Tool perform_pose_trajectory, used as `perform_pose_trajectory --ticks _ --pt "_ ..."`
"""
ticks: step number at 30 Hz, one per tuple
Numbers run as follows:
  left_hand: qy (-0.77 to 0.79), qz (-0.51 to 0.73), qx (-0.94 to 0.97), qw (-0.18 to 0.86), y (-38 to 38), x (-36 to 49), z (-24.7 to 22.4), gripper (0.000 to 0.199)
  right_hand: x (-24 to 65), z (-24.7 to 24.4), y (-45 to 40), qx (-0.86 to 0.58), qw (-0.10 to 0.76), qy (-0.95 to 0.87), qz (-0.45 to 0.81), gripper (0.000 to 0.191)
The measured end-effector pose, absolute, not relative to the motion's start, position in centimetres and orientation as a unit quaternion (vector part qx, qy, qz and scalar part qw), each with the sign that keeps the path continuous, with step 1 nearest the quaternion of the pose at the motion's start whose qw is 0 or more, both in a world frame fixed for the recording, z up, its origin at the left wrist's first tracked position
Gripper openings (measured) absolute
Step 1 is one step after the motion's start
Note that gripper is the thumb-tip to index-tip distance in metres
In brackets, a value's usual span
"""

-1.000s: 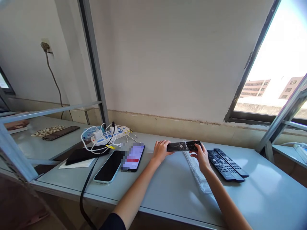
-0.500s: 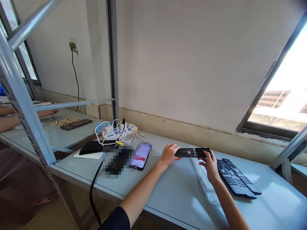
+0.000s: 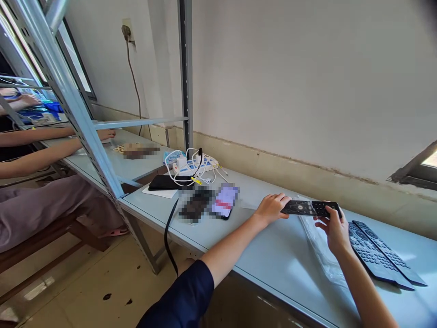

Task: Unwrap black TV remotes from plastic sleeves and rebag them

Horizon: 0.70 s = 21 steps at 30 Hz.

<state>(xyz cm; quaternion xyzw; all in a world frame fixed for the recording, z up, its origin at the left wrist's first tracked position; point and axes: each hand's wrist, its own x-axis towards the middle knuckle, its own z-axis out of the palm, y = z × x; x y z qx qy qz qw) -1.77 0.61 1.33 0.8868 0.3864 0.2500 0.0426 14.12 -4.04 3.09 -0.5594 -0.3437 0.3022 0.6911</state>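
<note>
A black remote control point(image 3: 300, 207), partly covered by clear plastic film, is held level above the table between both hands. My left hand point(image 3: 272, 208) grips its left end with the fingers wrapped round it. At the right end, over the buttons, my right hand point(image 3: 333, 225) pinches it between thumb and fingers. Beneath and between the hands lies a clear plastic bag point(image 3: 324, 255) on the tabletop. Two black remotes point(image 3: 378, 255) rest side by side just right of my right hand.
On the grey table point(image 3: 262, 273) are a phone point(image 3: 224, 200), a blurred dark item point(image 3: 196, 205), a black pouch point(image 3: 167, 182) and a power strip point(image 3: 205, 165) with tangled white cables. A metal post point(image 3: 82, 109) stands at the left, with another person's arms point(image 3: 51, 152) beyond.
The camera view has turned left and down, so everything sits further right in the picture. Both hands still hold the remote in much the same way.
</note>
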Motion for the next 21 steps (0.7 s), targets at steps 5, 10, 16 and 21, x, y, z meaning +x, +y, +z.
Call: perform_pose_trajectory --ticks 5,10,16,21 --pt "0.376 0.241 0.894 0.039 0.0 -1.7 1.7 0.043 13.4 3.8 -4.3 -0.582 0.676 -0.323 0.316 0.034" --pt "0.389 0.218 0.893 0.060 -0.2 -1.5 2.0 0.044 13.0 3.5 -4.2 -0.600 0.649 -0.334 0.328 0.037" --pt "0.404 0.233 0.883 0.062 0.1 -1.4 2.0 0.048 12.7 3.6 -4.4 -0.620 0.614 -0.363 0.328 0.047" --pt "0.408 0.231 0.881 0.063 0.4 -1.4 1.9 0.048 12.4 4.0 -4.6 -0.620 0.610 -0.363 0.334 0.052"
